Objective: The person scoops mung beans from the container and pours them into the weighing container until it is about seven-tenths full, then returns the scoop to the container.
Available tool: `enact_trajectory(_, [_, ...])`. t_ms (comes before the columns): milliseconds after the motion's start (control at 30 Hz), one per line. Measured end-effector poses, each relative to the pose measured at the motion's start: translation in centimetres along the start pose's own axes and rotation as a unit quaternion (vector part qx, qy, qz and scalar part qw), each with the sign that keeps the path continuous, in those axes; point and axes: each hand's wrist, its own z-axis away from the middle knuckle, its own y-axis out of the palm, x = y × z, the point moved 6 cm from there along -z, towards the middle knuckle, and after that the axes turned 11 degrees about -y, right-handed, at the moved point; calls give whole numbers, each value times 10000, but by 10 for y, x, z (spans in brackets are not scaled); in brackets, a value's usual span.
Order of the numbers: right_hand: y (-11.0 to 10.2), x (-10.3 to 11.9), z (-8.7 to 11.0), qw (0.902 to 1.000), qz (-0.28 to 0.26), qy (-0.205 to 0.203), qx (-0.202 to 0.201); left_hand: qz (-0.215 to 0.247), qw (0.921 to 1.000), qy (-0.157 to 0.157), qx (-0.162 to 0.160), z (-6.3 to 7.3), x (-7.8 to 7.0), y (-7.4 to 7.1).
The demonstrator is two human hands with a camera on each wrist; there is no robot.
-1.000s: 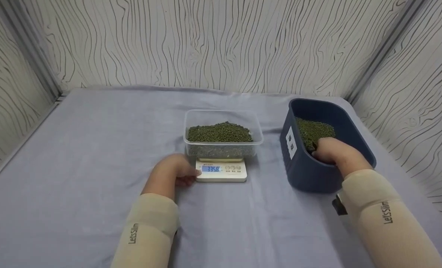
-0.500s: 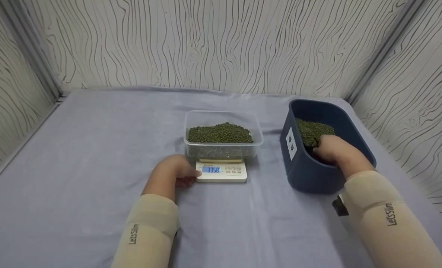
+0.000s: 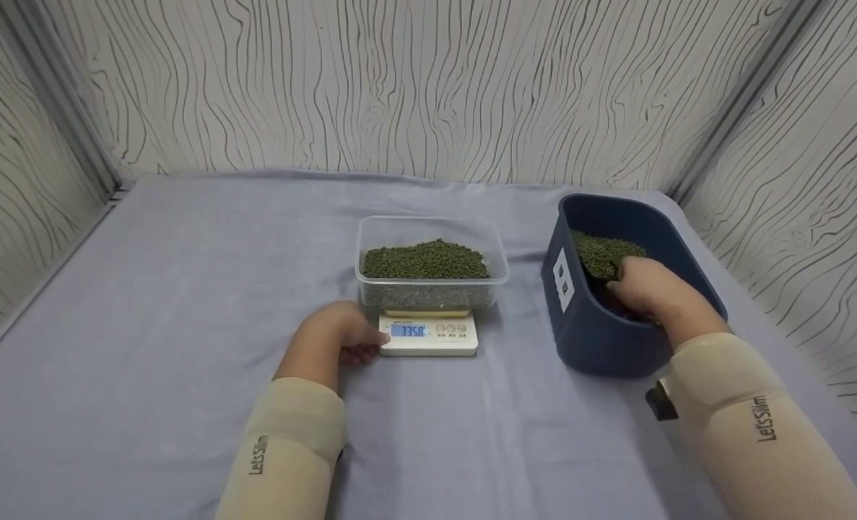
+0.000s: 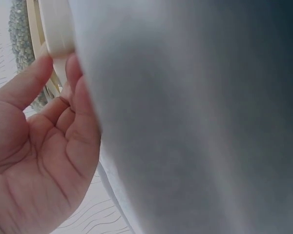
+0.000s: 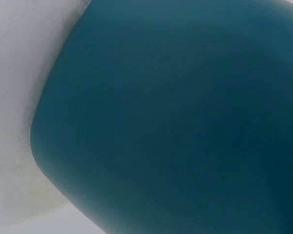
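Note:
My left hand [image 3: 334,328] pinches the left edge of a white kitchen scale [image 3: 428,348], thumb on top and fingers curled low at its side; the left wrist view shows this hand [image 4: 44,151] close up. The lit display reads 335.8. On the scale stands a clear plastic container [image 3: 435,281] with heaped mung beans [image 3: 428,261]. Inside a dark blue bin [image 3: 605,350] at the right, my right hand [image 3: 648,289] is curled beside more mung beans [image 3: 605,253]. It grips something dark, mostly hidden. Only the bin's blurred wall [image 5: 161,117] fills most of the right wrist view.
A grey-lilac cloth [image 3: 183,289] covers the table. Wood-grain patterned panels [image 3: 399,87] rise at the back and both sides. The bin's near wall stands high in front of my right wrist. A white label [image 3: 564,280] is on the bin's left side.
My right hand has shifted slightly right inside the bin, and the beans near its thumb show a changed, rounder edge. The left hand and the display reading stay the same.

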Motion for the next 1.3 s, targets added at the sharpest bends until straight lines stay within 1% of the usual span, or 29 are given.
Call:
enact_trajectory(267, [-3,2,4,10000,-34,-64,47,122,9999,-72,-8,0,0,0])
enact_trajectory(433, [-6,2,8,9999,1,-74,-107,149,9999,-81,3,0,0,0])
enact_trajectory(633, [-10,3,13,9993,185,-188,-280,135,9999,-65,-9,0,0,0])
enact_trajectory(900, [-17,4,21,9984,125,-333,-447,68,10000,-19,-70,1,0,0])
enact_trajectory(1100, [-22,2,25,9967,280,-466,-606,59,9999,-86,-32,1,0,0])
enact_trajectory(1300, [-23,0,27,9956,345,-520,-693,-62,9999,-104,-48,1,1,0])
